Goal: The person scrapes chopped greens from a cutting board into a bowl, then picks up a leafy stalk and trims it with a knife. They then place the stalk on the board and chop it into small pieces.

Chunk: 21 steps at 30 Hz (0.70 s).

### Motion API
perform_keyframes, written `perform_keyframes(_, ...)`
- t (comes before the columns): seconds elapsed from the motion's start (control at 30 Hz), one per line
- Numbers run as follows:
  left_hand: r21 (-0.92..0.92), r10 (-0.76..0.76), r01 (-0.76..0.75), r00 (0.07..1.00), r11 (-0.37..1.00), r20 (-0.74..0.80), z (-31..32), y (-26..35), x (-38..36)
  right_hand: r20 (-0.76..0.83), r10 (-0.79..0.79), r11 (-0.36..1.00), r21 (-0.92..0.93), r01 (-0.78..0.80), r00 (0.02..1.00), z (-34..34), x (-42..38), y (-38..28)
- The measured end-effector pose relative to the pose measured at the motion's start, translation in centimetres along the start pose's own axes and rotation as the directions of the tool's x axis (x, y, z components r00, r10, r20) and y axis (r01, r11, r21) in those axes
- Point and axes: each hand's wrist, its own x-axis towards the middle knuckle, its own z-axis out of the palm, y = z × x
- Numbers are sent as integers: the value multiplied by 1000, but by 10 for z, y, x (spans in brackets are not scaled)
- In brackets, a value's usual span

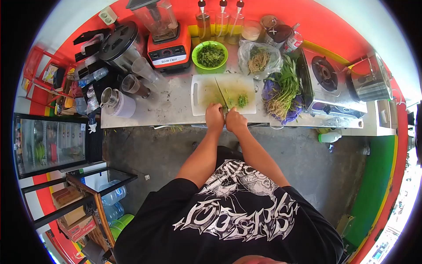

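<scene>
A white cutting board [198, 83] lies near the front edge of the metal counter, stained green. Across it slants a knife [220, 90], its blade pointing away from me. My right hand [236, 120] is closed around the knife's handle end. Just left of the blade, my left hand [214, 116] is closed with its knuckles over the board; what its fingers hold is hidden. Chopped green herbs [241, 100] sit in a small pile right of the blade. Behind the board, a lime-green bowl [195, 58] contains more chopped herbs [210, 56].
Right of the board, leafy greens with roots [283, 90] lie on purple plastic, beside a gas stove [336, 90]. A clear bag [268, 53] with root trimmings stands behind. An orange blender [169, 48], plastic cups [134, 86] and a metal-topped jug [118, 102] occupy the left. Bottles [222, 24] line the wall.
</scene>
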Motion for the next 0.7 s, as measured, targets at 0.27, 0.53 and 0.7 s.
perform_keyframes(0.27,-13,-46,46,999,999,-5,0,6,-12,13,-31,991,-127,32,999,7,-27,6)
perform_keyframes(0.53,11,-111,110,991,994,77,-1,-3,10,-6,-110,988,-111,109,994,-19,-17,-6)
perform_keyframes(0.7,-20,-230,243,940,970,253,-9,-3,24,-40,-83,990,-115,78,996,4,-16,2)
